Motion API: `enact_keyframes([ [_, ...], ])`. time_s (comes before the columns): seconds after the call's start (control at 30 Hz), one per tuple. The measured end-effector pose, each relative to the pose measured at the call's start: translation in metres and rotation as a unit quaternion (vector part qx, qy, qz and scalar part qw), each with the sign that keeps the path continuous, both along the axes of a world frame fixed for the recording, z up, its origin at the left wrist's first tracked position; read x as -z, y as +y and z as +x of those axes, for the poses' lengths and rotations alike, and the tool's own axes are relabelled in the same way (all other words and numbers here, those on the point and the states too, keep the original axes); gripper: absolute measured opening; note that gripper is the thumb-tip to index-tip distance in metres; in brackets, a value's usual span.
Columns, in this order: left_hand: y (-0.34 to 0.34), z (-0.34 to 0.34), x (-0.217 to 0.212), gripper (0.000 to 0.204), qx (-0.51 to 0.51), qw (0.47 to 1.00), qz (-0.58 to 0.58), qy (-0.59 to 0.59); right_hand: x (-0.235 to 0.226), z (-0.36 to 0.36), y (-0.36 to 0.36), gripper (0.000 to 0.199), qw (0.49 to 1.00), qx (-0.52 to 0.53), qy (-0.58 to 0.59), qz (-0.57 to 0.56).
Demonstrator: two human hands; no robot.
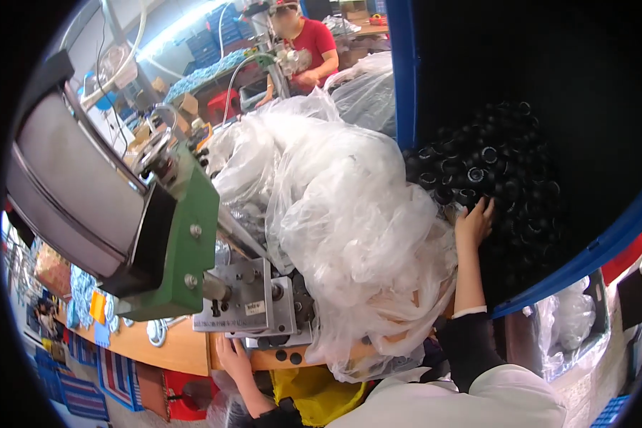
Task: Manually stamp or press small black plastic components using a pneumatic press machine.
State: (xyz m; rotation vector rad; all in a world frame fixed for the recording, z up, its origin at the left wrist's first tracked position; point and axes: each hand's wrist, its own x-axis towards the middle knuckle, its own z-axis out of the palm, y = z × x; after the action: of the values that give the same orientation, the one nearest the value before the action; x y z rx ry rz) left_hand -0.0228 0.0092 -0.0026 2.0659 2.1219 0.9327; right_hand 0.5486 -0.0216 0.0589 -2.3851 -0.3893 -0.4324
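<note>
My right hand (474, 224) reaches over the right side of a plastic bag heap to a pile of small black round parts (510, 178). Its fingers are spread at the pile's near edge, and I see nothing gripped in them. The parts lie in a large blue-rimmed bin (405, 71) with a dark inside. My left hand (235, 362) is at the front edge of the bench, against the underside of a metal fixture (246, 296). Its fingers stretch up toward the block, with the tips partly hidden. Several black discs (282, 355) lie beside the fixture.
A green press head with a grey cylinder (78, 178) stands over the fixture at left. Crumpled clear plastic bags (349, 207) fill the middle. A yellow cloth or bag (317, 392) hangs below the wooden bench (157, 342). A person in red (314, 46) works at the back.
</note>
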Motion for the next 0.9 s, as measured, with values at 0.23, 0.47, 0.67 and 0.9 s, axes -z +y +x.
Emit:
enact_keyframes([
  [0.23, -0.002, 0.000, -0.003, 0.039, -0.001, 0.999, -0.048, 0.006, -0.005, 0.004, 0.012, 0.063, 0.998, 0.010, 0.040, -0.050],
  [0.47, -0.015, 0.016, -0.006, 0.040, -0.059, 0.971, 0.138, -0.188, 0.003, 0.017, 0.013, 0.038, 0.999, 0.019, -0.048, 0.015],
  [0.67, -0.020, 0.092, -0.085, 0.056, 0.119, 0.942, 0.228, -0.215, -0.018, -0.044, -0.006, 0.033, 0.850, -0.339, 0.130, 0.382],
  [0.9, 0.007, 0.117, -0.111, 0.035, -0.007, 0.952, 0.181, -0.249, -0.068, -0.139, -0.024, 0.039, 0.733, -0.496, 0.226, 0.406],
])
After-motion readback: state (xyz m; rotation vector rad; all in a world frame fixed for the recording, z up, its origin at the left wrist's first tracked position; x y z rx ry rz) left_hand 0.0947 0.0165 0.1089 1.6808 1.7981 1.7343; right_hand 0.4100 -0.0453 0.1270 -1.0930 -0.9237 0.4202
